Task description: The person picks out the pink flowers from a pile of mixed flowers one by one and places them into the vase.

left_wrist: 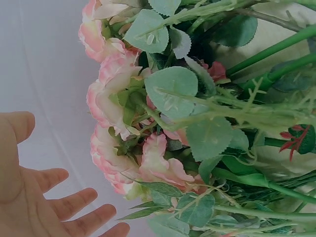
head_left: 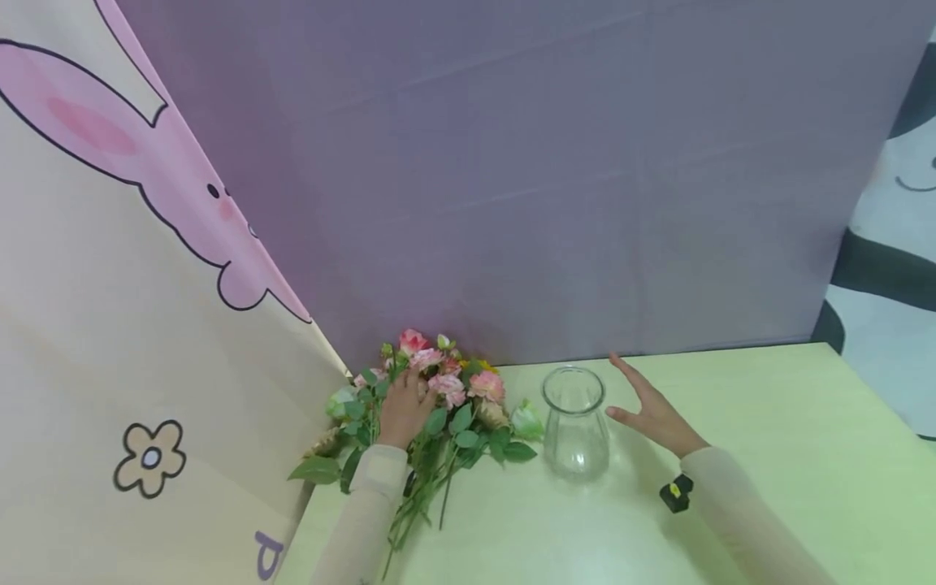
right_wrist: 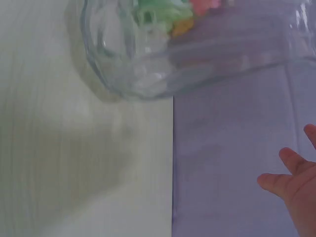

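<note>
Meanwhile, the left hand (head_left: 405,412) lay spread on the flowers (head_left: 446,386), the right hand (head_left: 653,410) spread at the vase's (head_left: 575,422) three o'clock.

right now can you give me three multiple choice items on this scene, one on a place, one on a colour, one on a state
1. Where does the glass vase stand?
A. on the table, right of the flowers
B. on top of the flowers
C. in the person's lap

2. What colour are most of the blooms in the bunch of flowers?
A. blue
B. pink
C. black

3. What is the right hand doing?
A. gripping the vase by its neck
B. open beside the vase, fingers spread
C. clenched in a fist on the table

Answers:
1 A, the head view shows it upright on the pale green table between the bunch and the right hand.
2 B, pink petals fill the left wrist view.
3 B, its fingers are straight and apart from the glass; the left hand rests on the flowers.
</note>
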Demonstrator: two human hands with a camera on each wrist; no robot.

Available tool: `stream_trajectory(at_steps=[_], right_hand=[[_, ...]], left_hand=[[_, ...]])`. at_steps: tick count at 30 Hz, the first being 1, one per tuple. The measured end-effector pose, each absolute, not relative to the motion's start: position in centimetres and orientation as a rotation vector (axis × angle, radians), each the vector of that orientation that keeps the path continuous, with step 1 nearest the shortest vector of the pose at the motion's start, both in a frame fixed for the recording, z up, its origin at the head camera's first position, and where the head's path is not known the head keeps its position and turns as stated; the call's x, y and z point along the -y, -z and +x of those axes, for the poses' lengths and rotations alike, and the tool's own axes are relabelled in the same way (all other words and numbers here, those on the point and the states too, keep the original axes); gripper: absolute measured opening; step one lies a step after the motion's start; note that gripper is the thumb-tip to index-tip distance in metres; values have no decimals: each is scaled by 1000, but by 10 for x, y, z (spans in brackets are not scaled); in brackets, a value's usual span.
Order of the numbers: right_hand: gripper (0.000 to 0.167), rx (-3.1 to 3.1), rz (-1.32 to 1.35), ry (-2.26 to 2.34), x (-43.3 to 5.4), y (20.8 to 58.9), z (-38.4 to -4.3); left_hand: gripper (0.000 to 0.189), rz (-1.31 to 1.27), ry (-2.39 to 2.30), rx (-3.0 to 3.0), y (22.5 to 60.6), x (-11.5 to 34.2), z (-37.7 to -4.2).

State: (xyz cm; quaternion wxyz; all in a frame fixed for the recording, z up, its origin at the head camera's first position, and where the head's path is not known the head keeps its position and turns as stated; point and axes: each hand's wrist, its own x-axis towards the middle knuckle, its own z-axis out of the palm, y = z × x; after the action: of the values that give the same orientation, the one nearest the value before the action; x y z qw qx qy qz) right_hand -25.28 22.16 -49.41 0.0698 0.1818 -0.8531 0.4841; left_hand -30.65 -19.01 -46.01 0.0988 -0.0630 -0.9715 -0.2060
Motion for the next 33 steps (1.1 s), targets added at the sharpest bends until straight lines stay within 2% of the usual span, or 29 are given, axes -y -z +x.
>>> stream_trajectory(at_steps=[9,18,23,33], right_hand=[[103,2481,492,-1646,-189,509,-248],[104,2362,394,-1792,-157,512,-249],[100,2302,314,-1827,-152,515,-248],[80,2369,221,-1788,-149,525,-248]], left_hand=[[60,-178,745,2839,462,189,-298],[60,-158,779,2839,466,194,-296],[60,-208,803,2802,470,195,-296],[55,-118,890,2821,475,206,-286]])
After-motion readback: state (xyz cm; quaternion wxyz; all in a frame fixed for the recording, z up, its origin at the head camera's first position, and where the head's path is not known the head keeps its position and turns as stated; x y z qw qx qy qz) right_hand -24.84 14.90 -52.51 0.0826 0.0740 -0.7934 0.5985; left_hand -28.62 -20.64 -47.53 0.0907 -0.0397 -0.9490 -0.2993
